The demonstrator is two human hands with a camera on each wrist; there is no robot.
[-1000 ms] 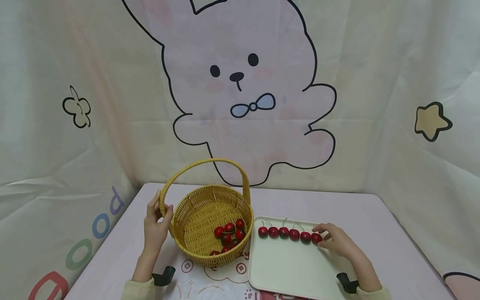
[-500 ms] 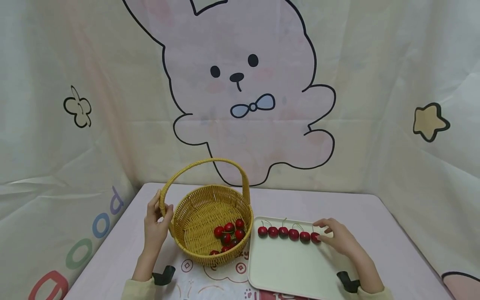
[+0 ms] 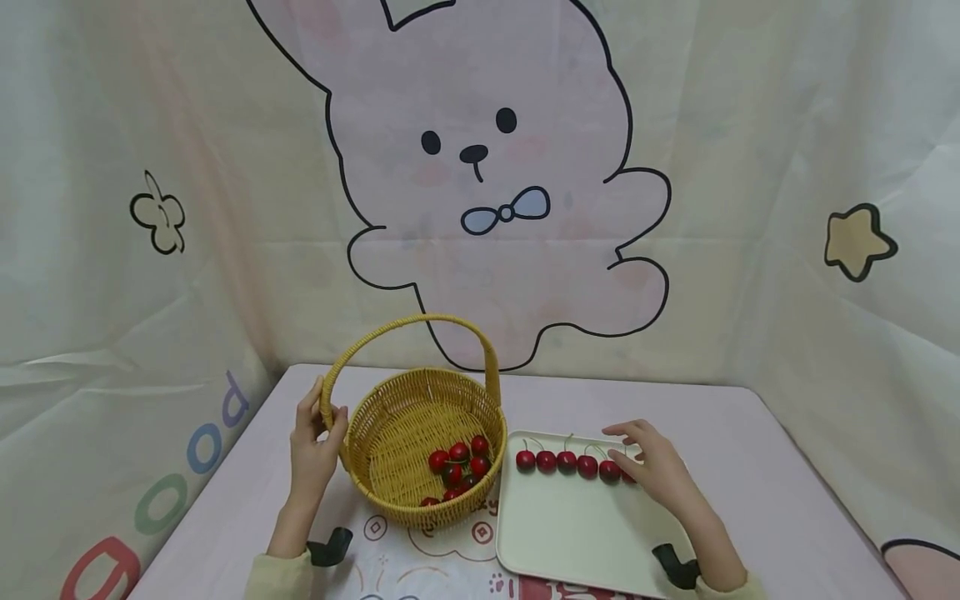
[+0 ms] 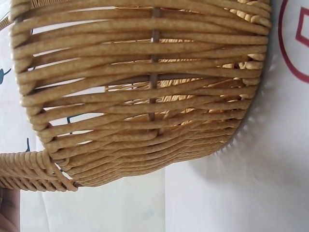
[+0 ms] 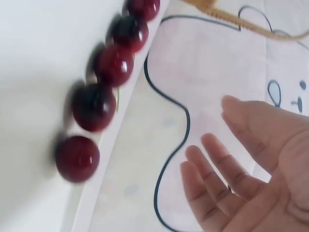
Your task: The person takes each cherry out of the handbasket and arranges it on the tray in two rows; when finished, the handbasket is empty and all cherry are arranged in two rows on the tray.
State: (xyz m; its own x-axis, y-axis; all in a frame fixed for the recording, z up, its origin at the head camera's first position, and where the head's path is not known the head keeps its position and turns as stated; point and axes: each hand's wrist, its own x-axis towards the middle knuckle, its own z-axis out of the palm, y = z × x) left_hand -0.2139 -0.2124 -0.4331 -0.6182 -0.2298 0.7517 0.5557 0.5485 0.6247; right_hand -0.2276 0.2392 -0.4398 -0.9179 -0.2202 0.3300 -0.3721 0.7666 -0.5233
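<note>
We see left hand (image 3: 315, 458) gripping basket handle (image 3: 442, 317); right hand (image 3: 658, 468) empty — fingers apart. Right wrist view shows end cherry (image 5: 77, 159) whole; head view partly hides it.

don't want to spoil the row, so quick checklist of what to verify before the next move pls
1. Left hand on the basket: ok, it grips the handle.
2. Right hand free: ok, it holds nothing.
3. Row of cherries on the tray: ok, six side by side along the far edge.
4. End cherry unobstructed from the head view: not ok, the right hand partly hides it.
5. Exact count of cherries in the basket: cannot tell, they overlap.
</note>
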